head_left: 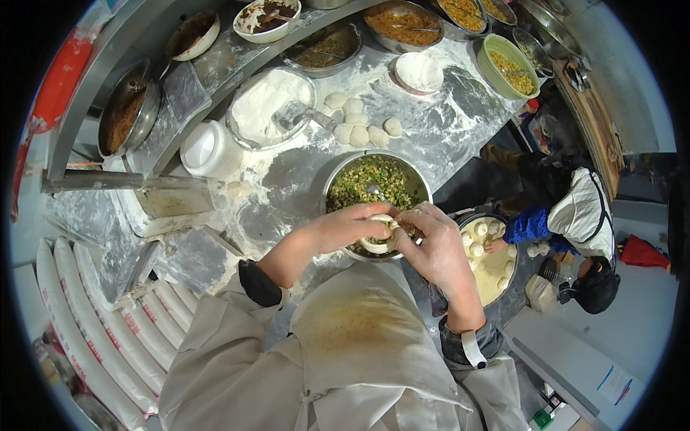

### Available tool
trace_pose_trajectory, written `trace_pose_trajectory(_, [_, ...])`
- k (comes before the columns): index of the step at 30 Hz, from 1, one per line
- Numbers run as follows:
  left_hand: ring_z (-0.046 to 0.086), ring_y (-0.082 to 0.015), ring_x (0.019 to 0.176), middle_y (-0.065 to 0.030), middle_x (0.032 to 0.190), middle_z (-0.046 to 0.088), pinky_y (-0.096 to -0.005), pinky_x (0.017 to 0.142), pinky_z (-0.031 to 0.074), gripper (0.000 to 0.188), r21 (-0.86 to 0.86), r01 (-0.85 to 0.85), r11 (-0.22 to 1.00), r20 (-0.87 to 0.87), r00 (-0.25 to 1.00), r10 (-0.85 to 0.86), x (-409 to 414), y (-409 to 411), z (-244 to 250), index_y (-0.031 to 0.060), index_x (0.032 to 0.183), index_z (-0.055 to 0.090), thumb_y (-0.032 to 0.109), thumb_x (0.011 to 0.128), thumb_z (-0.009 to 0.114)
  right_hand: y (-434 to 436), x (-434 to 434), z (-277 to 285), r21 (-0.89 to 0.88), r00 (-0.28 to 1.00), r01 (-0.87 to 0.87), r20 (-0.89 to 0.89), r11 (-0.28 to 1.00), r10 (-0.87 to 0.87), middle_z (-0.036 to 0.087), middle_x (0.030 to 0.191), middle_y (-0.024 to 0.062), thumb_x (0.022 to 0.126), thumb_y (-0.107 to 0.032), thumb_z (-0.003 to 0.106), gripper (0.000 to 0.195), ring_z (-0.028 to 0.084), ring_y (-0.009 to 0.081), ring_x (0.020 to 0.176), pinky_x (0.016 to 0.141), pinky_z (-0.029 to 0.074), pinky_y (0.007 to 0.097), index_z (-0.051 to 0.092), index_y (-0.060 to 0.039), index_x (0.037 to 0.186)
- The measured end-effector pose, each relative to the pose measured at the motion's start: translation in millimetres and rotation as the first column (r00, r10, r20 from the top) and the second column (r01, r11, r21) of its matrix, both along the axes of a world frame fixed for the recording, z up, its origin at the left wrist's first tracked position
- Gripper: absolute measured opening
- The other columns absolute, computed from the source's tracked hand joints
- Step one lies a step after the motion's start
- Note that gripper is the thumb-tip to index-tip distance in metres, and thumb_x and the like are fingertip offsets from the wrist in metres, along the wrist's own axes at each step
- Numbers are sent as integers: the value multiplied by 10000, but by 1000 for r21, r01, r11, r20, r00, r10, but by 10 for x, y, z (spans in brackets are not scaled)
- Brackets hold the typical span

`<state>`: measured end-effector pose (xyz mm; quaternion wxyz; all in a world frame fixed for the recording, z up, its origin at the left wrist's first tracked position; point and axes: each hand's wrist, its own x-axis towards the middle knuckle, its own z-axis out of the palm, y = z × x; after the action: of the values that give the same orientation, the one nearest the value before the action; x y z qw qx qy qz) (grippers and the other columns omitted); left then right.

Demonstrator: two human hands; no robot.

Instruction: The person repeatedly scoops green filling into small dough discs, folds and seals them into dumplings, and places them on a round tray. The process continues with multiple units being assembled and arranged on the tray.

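Observation:
Over the near rim of a steel bowl [424,180], my two hands meet around one round dough wrapper [373,248]. My left hand [345,226] cups it, the thumb pressed in at its middle. With its fingertips, my right hand [431,242] pinches the wrapper's right edge. Some green filling shows inside the dough. Below, the bowl holds chopped green-and-yellow filling [372,180], in which a metal spoon [373,188] stands. My fingers hide part of the wrapper and the bowl's near side.
Several dough pieces [358,121] lie beyond the bowl, beside a flour basin [259,102] with a scoop [294,114]. At right, a co-worker's hand [495,245] reaches over a round pan of buns [488,283]. A white tub [207,148] stands left; filling bowls [401,27] line the back.

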<state>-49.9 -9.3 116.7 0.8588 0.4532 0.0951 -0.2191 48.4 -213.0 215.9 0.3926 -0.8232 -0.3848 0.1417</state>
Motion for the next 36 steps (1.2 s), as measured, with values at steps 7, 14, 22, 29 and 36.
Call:
trace_pose_trajectory(7, [601,-77,1114,-14,1338,642,-277,933,548,503,62,-209,976,141,970,199,-119,-224,123,117,1634,487,192,1151,605,-12,-5,115,-3,996,93,-1,996,-93,709,942,178,865,-90,796,209,701,366,793,720,572,442,774,22,1040])
trace_pose_trajectory(14, [600,-57,1078,1,1260,672,-253,907,517,436,127,-164,978,131,980,148,-100,-191,130,82,1544,571,201,1127,615,14,-50,129,11,996,77,40,997,-77,700,874,112,874,-49,799,190,672,220,752,676,535,338,793,6,1056])
trace_pose_trajectory(22, [600,-62,1082,2,1214,706,-279,947,514,433,106,-122,987,165,981,104,-79,-195,220,11,1466,622,337,1188,558,-13,-51,146,2,998,12,65,1000,-12,724,897,124,883,-34,792,227,693,240,774,693,550,339,805,5,1106])
trace_pose_trajectory(29, [685,-126,1120,-64,1244,737,-327,1003,554,542,-17,-56,998,-66,996,55,-5,-177,49,33,1378,686,482,1211,432,-2,-80,190,69,997,-4,82,998,-2,709,877,119,866,-7,793,230,671,250,753,670,534,343,792,18,1095])
trace_pose_trajectory(36, [754,-197,1147,-109,1274,758,-385,994,620,411,-316,-323,892,-135,946,294,-65,-361,-139,17,1422,640,321,1183,501,-3,-113,216,16,993,22,113,1000,-24,712,901,135,858,-1,811,190,692,261,784,703,558,351,783,15,1045])
